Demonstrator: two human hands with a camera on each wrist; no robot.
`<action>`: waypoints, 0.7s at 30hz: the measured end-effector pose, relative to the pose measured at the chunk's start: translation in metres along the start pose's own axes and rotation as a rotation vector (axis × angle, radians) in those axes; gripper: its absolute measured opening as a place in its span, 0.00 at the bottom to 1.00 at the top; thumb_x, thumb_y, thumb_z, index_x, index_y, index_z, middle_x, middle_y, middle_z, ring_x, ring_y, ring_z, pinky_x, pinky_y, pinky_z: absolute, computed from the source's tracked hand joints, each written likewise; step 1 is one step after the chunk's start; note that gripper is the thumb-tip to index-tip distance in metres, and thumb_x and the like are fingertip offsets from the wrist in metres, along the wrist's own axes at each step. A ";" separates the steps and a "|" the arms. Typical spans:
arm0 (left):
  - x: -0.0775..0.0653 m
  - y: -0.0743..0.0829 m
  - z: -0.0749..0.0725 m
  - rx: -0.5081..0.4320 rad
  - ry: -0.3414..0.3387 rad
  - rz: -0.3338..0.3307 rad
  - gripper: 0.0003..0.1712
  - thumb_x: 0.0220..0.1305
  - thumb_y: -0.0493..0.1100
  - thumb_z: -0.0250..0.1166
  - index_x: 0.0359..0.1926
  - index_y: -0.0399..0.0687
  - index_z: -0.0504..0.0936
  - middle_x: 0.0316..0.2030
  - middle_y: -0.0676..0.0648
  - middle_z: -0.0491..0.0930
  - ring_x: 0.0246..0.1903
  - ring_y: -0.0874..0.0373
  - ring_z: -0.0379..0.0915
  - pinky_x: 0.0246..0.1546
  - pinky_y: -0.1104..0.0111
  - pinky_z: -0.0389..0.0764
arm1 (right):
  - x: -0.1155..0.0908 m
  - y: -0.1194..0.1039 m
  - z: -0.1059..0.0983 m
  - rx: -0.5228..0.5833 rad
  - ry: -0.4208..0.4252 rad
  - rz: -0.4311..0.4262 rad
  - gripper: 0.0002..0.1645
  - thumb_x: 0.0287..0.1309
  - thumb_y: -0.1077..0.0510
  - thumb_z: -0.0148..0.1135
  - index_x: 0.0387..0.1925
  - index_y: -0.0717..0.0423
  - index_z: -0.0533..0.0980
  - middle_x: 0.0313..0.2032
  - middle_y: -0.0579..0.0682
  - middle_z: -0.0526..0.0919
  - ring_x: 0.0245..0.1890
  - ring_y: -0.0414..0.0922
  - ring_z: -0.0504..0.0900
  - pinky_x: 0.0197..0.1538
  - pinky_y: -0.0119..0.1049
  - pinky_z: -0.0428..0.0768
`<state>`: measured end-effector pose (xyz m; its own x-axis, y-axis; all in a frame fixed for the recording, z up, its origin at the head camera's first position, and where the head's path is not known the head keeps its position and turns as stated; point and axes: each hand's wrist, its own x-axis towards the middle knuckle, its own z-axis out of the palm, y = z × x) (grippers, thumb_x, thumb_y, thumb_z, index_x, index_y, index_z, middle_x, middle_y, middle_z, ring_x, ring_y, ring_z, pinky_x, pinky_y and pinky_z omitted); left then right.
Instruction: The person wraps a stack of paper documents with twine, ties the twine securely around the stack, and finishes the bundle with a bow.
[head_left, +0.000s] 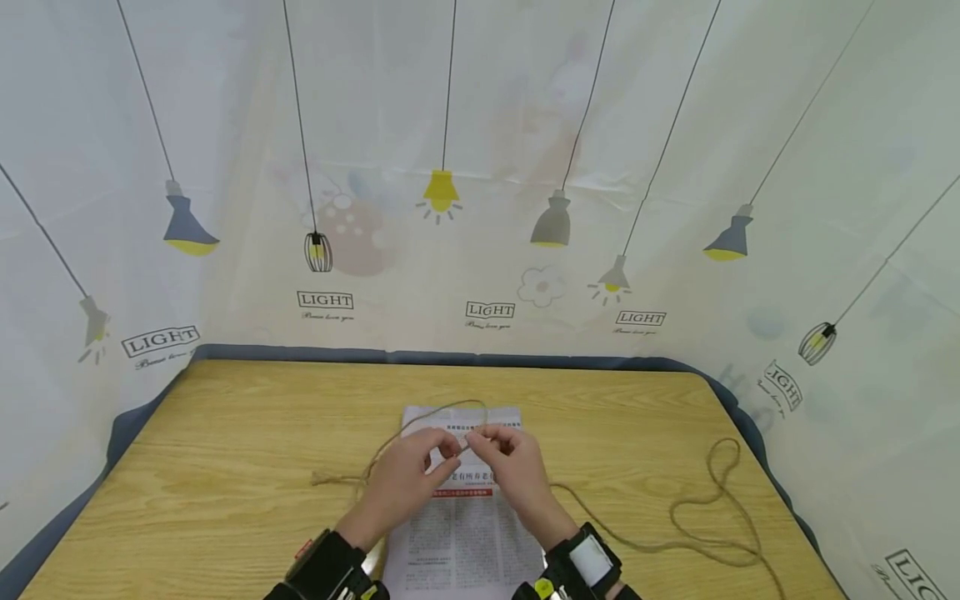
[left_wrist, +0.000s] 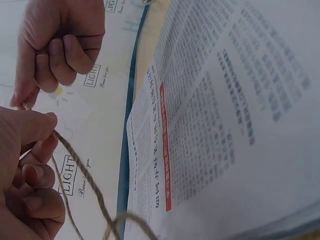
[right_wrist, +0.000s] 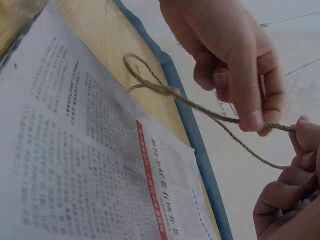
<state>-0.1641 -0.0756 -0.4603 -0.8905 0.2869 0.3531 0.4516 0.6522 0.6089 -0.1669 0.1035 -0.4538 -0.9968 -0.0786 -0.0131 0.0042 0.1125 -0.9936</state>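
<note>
A thin brown twine (head_left: 442, 408) is held up between both hands above a stack of newspapers (head_left: 457, 550). My left hand (head_left: 408, 471) pinches it between thumb and forefinger. Right beside it, my right hand (head_left: 517, 467) pinches the same twine with thumb and fingertips. In the right wrist view a short stretch of twine (right_wrist: 277, 127) runs between the two pinches, and a small loop (right_wrist: 142, 67) hangs past the left hand. A second strand (left_wrist: 65, 195) curves below the hands in the left wrist view. The newspaper's printed page with a red band (head_left: 465, 492) faces up.
The twine's frayed end (head_left: 330, 478) sticks out left of the left hand. Its long tail (head_left: 697, 542) winds across the wooden table (head_left: 225, 467) to the right. A white cloth printed with lamps (head_left: 442, 275) hangs behind the table.
</note>
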 end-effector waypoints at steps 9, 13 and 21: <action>-0.004 -0.011 -0.008 0.064 0.044 -0.043 0.08 0.57 0.42 0.72 0.37 0.58 0.82 0.32 0.62 0.78 0.27 0.63 0.70 0.30 0.75 0.70 | 0.005 -0.013 -0.025 0.011 0.091 -0.046 0.18 0.60 0.48 0.67 0.40 0.60 0.82 0.22 0.43 0.70 0.18 0.37 0.62 0.23 0.27 0.62; -0.006 -0.019 -0.014 0.056 0.036 -0.091 0.04 0.61 0.43 0.69 0.37 0.56 0.83 0.31 0.61 0.77 0.27 0.61 0.70 0.29 0.74 0.69 | 0.007 -0.020 -0.039 -0.013 0.135 -0.035 0.18 0.59 0.47 0.67 0.41 0.59 0.82 0.24 0.43 0.71 0.22 0.37 0.64 0.25 0.27 0.63; -0.013 -0.038 -0.017 0.103 0.034 -0.143 0.03 0.62 0.43 0.68 0.37 0.56 0.83 0.32 0.60 0.78 0.28 0.63 0.68 0.31 0.72 0.70 | 0.008 -0.027 -0.069 -0.013 0.184 -0.030 0.19 0.62 0.48 0.65 0.45 0.59 0.79 0.23 0.41 0.68 0.19 0.36 0.62 0.25 0.28 0.63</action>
<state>-0.1688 -0.1153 -0.4758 -0.9422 0.1633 0.2926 0.3105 0.7538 0.5791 -0.1803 0.1680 -0.4191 -0.9942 0.1003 0.0381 -0.0252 0.1262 -0.9917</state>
